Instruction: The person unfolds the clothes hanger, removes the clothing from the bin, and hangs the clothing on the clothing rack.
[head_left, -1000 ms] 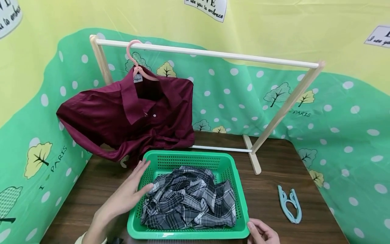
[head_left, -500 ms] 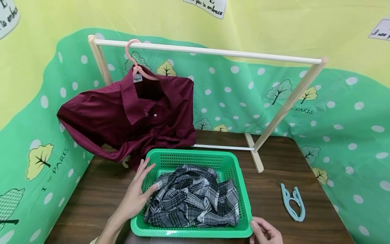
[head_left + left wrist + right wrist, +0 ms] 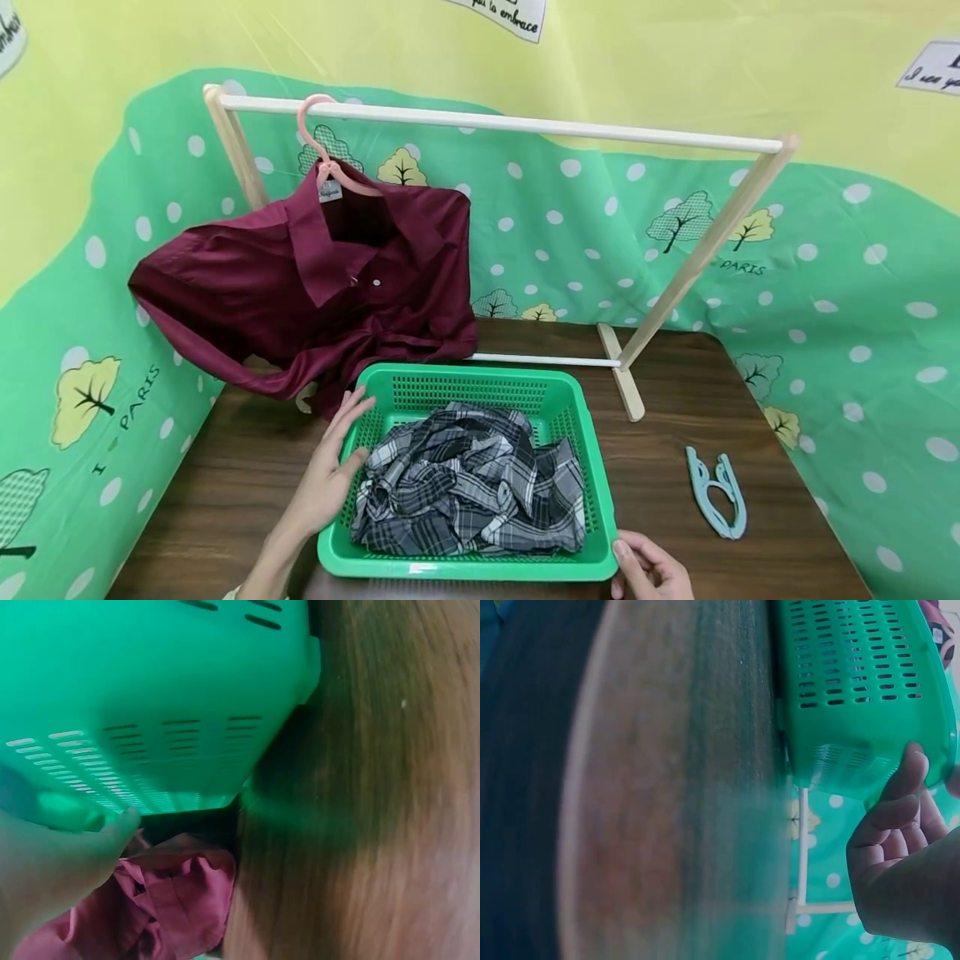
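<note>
Skewing toward the desk's [image 3: 772,571] near edge could be caused by lopsided grip: basket [image 3: 465,570] pinched by right fingers [image 3: 651,553], left fingers [image 3: 341,422] spread

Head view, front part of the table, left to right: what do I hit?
Left hand → green basket → right hand → light blue hanger.
</note>
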Demonstrator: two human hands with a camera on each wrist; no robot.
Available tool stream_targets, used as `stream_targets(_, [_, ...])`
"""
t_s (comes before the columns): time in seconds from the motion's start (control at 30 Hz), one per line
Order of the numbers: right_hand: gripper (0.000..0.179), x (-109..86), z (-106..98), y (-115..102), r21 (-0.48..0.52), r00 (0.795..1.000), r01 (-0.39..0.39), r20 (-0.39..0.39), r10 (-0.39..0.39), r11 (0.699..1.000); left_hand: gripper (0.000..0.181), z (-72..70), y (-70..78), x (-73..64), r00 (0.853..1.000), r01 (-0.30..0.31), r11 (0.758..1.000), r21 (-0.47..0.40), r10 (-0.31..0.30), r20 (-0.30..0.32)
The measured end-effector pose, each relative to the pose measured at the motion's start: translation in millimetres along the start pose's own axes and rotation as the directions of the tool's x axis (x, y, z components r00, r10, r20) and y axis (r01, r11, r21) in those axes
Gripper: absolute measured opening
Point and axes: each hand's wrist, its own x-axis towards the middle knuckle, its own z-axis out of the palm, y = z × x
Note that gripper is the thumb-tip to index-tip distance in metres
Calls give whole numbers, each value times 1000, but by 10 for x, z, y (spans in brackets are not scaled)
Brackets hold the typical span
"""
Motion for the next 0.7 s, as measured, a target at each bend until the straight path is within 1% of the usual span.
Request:
stream_targets(0.13, [28,18,-27,-31,-35,999,-35,17,36,999,79,-4,-17,-16,1000,-4,998,-63,4,-13])
stream_targets(0.23, [23,26,-43,-46,-49,998,-51,27,53,997,81,4,-29,-17,1000,-16,996,-87,14,-22])
stream_targets(0.3, [19,27,-48,-53,-56,998,-50,32,52,997,82,8,-32,-17,1000,-12,995,-96,10,-25])
stream_targets(0.37, [18,27,-53,-67,-86,998,-45,33,48,995,83,10,-30,-19,1000,-4,995,-101,2,-25])
stream_targets(0.47, [19,38,-73,-97,-129,998,-42,36,47,991,84,12,-24,-22,1000,0,994,-112,-3,-25])
stream_targets(0.53, [21,56,-108,-120,-160,999,-18,43,25,987,84,16,-27,-20,1000,-12,992,-123,8,-29])
stream_targets(0.63, [26,116,-207,-165,-192,998,-13,51,23,981,84,22,-47,-16,999,-30,989,-145,25,-34])
stream_targets(0.7, [28,164,-286,-192,-217,999,10,44,0,976,84,24,-65,-15,999,-33,987,-157,27,-37])
